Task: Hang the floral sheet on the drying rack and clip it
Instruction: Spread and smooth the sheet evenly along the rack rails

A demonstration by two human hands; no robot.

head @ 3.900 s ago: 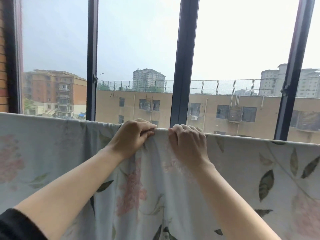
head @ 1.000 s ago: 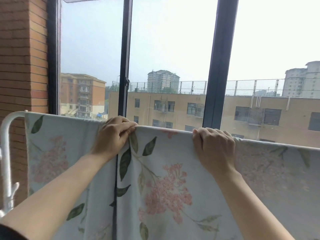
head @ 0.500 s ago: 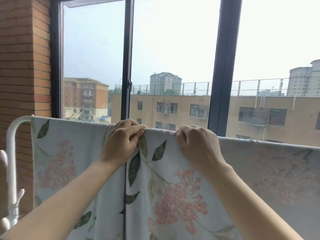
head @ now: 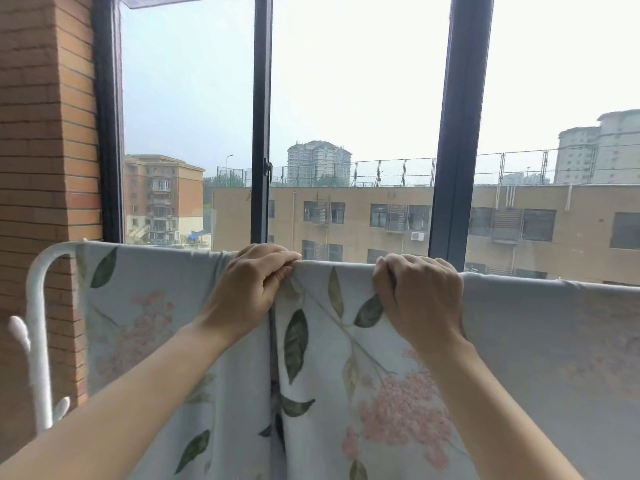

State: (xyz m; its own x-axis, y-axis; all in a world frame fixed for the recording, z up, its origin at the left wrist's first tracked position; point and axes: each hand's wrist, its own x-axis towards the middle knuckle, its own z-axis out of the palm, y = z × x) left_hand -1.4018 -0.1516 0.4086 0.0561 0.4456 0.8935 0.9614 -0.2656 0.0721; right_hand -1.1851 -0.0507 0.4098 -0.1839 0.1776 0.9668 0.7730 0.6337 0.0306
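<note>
A pale floral sheet with pink blossoms and green leaves hangs over the top bar of a white drying rack. The bar itself is covered by cloth. My left hand grips the sheet's top fold where a vertical crease runs down. My right hand is curled over the top fold a hand's width to the right, pinching the cloth. No clip is in view.
A brick wall stands at the left beside the rack's curved white post with small hooks. Dark window frames rise right behind the rack, with buildings outside.
Since 3.9 s ago the view has shifted left along the rack, bringing its white end post into sight. In the last half second my right hand slid a little right, away from my left.
</note>
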